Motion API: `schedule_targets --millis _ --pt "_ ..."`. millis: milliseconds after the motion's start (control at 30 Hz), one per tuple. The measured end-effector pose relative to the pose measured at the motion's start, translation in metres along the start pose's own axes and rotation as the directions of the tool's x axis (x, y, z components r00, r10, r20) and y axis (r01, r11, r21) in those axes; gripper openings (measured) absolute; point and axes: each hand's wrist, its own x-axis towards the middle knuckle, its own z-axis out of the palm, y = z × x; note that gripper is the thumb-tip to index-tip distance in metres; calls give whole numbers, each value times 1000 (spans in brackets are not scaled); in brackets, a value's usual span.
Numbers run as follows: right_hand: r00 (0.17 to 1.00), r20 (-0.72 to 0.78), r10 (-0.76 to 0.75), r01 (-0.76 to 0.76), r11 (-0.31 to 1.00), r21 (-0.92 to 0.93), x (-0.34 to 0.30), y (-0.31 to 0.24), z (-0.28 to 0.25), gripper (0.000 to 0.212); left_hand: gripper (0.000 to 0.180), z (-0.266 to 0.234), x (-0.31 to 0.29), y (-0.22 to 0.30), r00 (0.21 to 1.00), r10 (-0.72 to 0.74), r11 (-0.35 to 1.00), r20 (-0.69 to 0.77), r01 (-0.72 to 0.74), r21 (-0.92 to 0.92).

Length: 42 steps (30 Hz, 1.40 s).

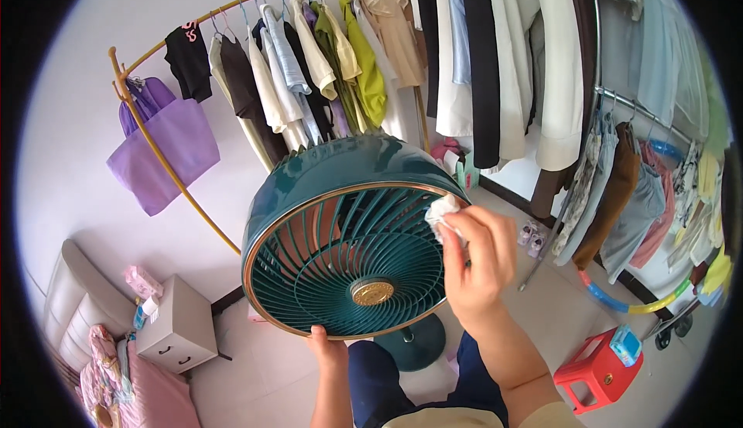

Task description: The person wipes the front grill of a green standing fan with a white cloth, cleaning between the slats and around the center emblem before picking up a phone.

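In front of me stands a dark green fan (309, 166) with a copper-coloured rim, a spiral grille and a gold centre cap. Its head tilts up toward me, and its round base (422, 347) rests on the floor between my legs. My left hand (328, 348) grips the lower rim of the fan, with the thumb over the edge; its other fingers are hidden. At the right side of the rim, my right hand (481, 258) pinches a crumpled white tissue (441, 215) against or very close to the grille edge.
Behind the fan is a clothes rack (162, 169) with a purple bag (164, 153). More garments hang at the right. A red stool (592, 374) holding a blue packet (625, 346) stands at lower right. At left are a grey nightstand (182, 327) and a bed (155, 385).
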Motion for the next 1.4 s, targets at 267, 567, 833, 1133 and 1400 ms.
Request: schedule_targets --millis 267,567,833,1133,1400 --pt "972 164 -168 180 982 -63 10 -11 -3 16 78 -8 2 -4 1000 4 1000 -7 -4 -1" --pt "969 226 -103 132 984 -120 11 -10 -1 18 71 1 -3 -2 1000 10 999 27 -11 48" --pt "938 342 58 -226 849 477 13 0 -10 15 78 -3 -6 2 999 -15 1000 -50 15 -1" --pt "888 291 355 -458 655 600 13 -3 -12 20 78 -10 -2 -4 1000 -13 1000 -21 14 2" --pt "941 339 -7 -29 995 99 25 -3 -16 27 82 -25 -4 -18 999 -30 998 -44 27 -49"
